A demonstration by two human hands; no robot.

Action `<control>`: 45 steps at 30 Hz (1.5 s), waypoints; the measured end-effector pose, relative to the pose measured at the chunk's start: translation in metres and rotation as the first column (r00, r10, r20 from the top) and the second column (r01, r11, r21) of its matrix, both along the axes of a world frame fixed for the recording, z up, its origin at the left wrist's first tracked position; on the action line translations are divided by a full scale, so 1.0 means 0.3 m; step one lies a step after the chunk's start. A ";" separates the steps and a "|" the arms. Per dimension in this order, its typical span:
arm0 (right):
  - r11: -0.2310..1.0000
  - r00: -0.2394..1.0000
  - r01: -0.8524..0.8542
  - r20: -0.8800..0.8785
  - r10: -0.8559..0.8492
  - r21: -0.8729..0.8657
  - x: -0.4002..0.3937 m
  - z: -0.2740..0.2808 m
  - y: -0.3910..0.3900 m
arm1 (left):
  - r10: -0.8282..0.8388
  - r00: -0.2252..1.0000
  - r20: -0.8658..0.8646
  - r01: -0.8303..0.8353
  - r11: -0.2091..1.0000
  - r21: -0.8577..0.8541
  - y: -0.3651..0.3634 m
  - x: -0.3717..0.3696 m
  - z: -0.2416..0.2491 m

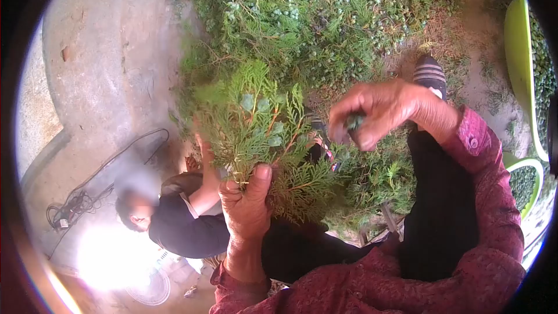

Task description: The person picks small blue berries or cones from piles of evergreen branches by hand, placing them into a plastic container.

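Observation:
My left hand (247, 206) is closed around the stem of a leafy conifer sprig (273, 157), which fans upward in front of me. Pale blue-green cones (263, 106) sit among its flat leaves. To the right of the sprig and apart from it, my right hand (386, 110) is curled, with small green cones (354, 121) between thumb and fingers. How many it holds is hidden. Beyond both hands lies a large heap of cut conifer branches (325, 29), dotted with similar cones.
A bright green basin (519, 70) stands at the right edge, small green pieces beside its rim. Below is another green rim (535, 168). On my left a person in a dark shirt (186, 221) reaches toward the branches. A black cable (78, 203) lies on the concrete floor (104, 81).

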State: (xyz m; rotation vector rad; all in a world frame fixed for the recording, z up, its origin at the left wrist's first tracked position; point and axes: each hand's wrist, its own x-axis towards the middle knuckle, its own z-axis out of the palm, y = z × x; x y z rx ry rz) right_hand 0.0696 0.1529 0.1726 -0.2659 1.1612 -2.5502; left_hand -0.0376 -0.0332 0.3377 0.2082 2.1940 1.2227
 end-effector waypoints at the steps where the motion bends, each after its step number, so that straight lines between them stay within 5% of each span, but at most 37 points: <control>1: 1.000 0.997 0.002 -0.080 -0.002 0.008 -0.005 0.011 -0.024 | 0.000 1.000 0.001 0.000 1.000 0.000 -0.005 0.001 -0.004; 6: 0.994 0.996 -0.059 0.061 0.065 -0.095 -0.006 0.068 -0.035 | -0.003 1.000 0.015 0.003 1.000 -0.030 -0.016 -0.002 -0.009; 10: 0.999 1.000 0.001 -0.022 0.000 0.050 0.000 0.081 -0.011 | 0.008 1.000 0.025 -0.008 1.000 0.028 0.002 0.009 -0.005; 13: 0.972 0.984 0.152 -0.119 -0.132 0.178 0.003 0.062 -0.014 | -0.080 0.996 -0.025 0.079 0.995 -0.058 0.005 0.008 0.010; 15: 0.953 0.966 0.232 -0.156 -0.204 0.193 0.014 0.040 0.003 | -0.291 0.944 -0.155 0.272 0.953 -0.132 0.017 0.016 0.026; 17: 0.934 0.952 0.291 0.156 -0.262 -0.208 0.038 0.006 0.040 | -0.261 0.955 -0.144 0.240 0.959 -0.150 0.018 0.018 0.041; 19: 0.900 0.941 0.330 0.169 -0.292 -0.284 0.045 -0.015 0.048 | -0.228 0.965 -0.130 0.204 0.964 -0.171 0.018 0.020 0.044; 25: 0.930 0.980 -0.031 0.174 0.101 -0.365 -0.023 0.008 -0.062 | -0.400 0.874 -0.274 0.360 0.914 -0.187 0.021 0.025 0.020; 28: 0.953 0.973 -0.056 0.199 0.120 -0.298 -0.055 0.036 -0.075 | -0.411 0.885 -0.218 0.383 0.910 -0.159 0.018 0.022 0.013; 33: 0.938 0.988 -0.045 0.126 0.094 -0.343 -0.057 0.066 -0.085 | -0.192 0.981 0.005 0.191 0.971 -0.142 0.039 0.040 0.025; 35: 1.000 0.968 0.017 0.251 -0.017 0.000 -0.041 0.099 -0.043 | -0.108 0.994 0.033 0.111 0.987 -0.118 0.022 0.029 0.012; 37: 0.918 0.959 0.176 0.272 -0.079 -0.355 -0.037 -0.009 -0.021 | -0.028 0.998 0.057 0.033 0.995 -0.089 0.015 0.017 0.011; 39: 0.886 0.954 0.219 0.280 -0.106 -0.410 -0.018 -0.026 -0.011 | 0.037 0.998 0.044 -0.037 0.999 -0.004 0.018 0.008 0.008; 43: 0.986 0.959 -0.002 0.279 0.049 -0.167 -0.005 0.072 -0.026 | 0.057 0.997 0.059 -0.054 0.997 -0.056 0.028 0.001 0.009; 45: 0.991 0.983 -0.129 0.134 0.125 0.019 -0.022 0.081 -0.054 | 0.055 0.997 0.045 -0.052 0.996 -0.067 0.018 -0.011 0.003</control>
